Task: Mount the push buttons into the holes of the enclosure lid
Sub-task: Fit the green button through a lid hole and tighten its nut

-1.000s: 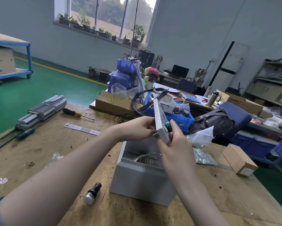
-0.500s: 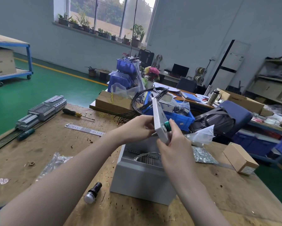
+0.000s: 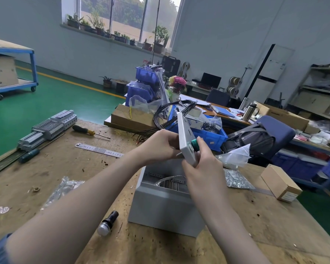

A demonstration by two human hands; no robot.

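I hold the grey enclosure lid (image 3: 185, 134) upright and edge-on above the open grey enclosure box (image 3: 166, 208). My right hand (image 3: 202, 164) grips the lid's lower edge, its thumb resting against a green push button (image 3: 194, 144) seated in a hole of the lid. My left hand (image 3: 162, 143) is closed behind the lid; what its fingers pinch there is hidden. A second push button (image 3: 108, 222), black with a clear cap, lies on the wooden bench left of the box.
On the bench lie a steel ruler (image 3: 99, 149), a yellow-handled screwdriver (image 3: 86, 130), a green-handled screwdriver (image 3: 28, 155), terminal blocks on a rail (image 3: 48, 128), plastic bags of hardware (image 3: 236, 178) and a small cardboard box (image 3: 280, 182). A blue bin (image 3: 210, 135) with black wires stands behind.
The lid and both hands stay almost in place; the camera has tilted slightly. The green button remains in its hole under my right thumb.
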